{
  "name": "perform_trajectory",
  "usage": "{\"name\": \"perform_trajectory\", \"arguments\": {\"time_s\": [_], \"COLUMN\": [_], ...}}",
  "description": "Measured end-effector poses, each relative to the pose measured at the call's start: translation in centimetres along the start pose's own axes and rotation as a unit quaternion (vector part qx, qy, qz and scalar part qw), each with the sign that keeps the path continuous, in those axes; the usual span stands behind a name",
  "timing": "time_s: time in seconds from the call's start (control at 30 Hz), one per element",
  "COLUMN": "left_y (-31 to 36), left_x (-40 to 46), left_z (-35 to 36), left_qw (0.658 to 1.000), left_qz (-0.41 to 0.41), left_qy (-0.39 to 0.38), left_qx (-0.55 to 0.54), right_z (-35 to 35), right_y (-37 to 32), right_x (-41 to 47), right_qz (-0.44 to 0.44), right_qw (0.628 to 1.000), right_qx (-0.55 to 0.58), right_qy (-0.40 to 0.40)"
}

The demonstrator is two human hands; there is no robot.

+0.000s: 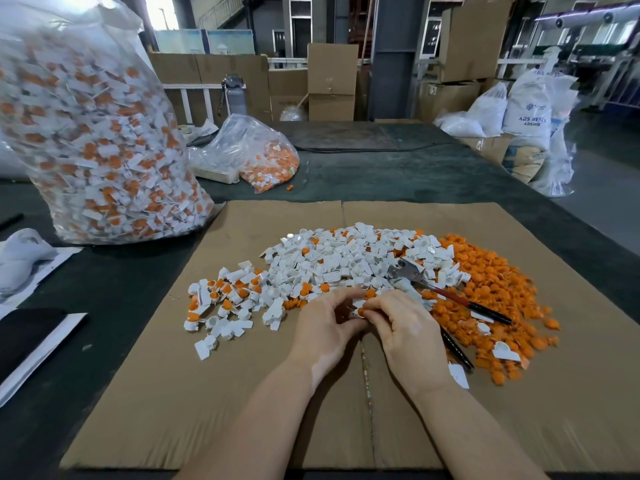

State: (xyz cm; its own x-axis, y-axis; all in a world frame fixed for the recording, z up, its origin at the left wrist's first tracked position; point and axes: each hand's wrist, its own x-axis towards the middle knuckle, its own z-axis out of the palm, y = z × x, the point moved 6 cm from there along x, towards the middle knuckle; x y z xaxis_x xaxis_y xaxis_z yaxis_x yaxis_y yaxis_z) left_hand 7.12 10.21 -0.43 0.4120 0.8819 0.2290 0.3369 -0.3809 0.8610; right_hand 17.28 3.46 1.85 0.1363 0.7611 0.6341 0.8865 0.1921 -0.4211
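My left hand (pixel 327 327) and my right hand (pixel 407 334) meet over the cardboard sheet (pixel 214 403), fingers curled together round a small white plastic part (pixel 356 304). My right fingertips pinch an orange cap (pixel 361 311) against it. Just beyond my hands lies a heap of white parts (pixel 346 258). A heap of orange caps (pixel 491 289) spreads to the right. A smaller group of joined white-and-orange pieces (pixel 221 296) lies to the left.
Pliers with red and black handles (pixel 446 296) lie on the heaps by my right hand. A big clear bag of joined pieces (pixel 90 140) stands at the left, a smaller bag (pixel 263 157) behind. Cardboard boxes (pixel 330 81) and white sacks (pixel 526 109) stand beyond the dark table (pixel 415 174).
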Motion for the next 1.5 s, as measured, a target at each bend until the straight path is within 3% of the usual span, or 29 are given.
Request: {"name": "perform_trajectory", "arguments": {"time_s": [0.2, 0.63, 1.13, 1.5], "left_y": [0.1, 0.0, -0.1, 0.4], "left_x": [-0.1, -0.1, -0.1, -0.2], "left_z": [0.1, 0.2, -0.1, 0.2], "left_qw": [0.997, 0.995, 1.000, 0.999], "left_qz": [0.023, 0.005, -0.010, 0.030], "left_qy": [0.010, 0.006, 0.018, -0.007], "left_qx": [0.076, 0.099, 0.014, 0.032], "right_z": [0.2, 0.2, -0.7, 0.1], "right_y": [-0.2, -1.2, -0.1, -0.1], "right_x": [-0.1, -0.4, -0.2, -0.1], "right_qz": [-0.012, -0.050, 0.001, -0.007], "right_qw": [1.000, 0.997, 0.999, 1.000], "right_qx": [-0.014, -0.061, 0.011, 0.018], "right_qy": [-0.012, -0.002, 0.033, -0.016]}}
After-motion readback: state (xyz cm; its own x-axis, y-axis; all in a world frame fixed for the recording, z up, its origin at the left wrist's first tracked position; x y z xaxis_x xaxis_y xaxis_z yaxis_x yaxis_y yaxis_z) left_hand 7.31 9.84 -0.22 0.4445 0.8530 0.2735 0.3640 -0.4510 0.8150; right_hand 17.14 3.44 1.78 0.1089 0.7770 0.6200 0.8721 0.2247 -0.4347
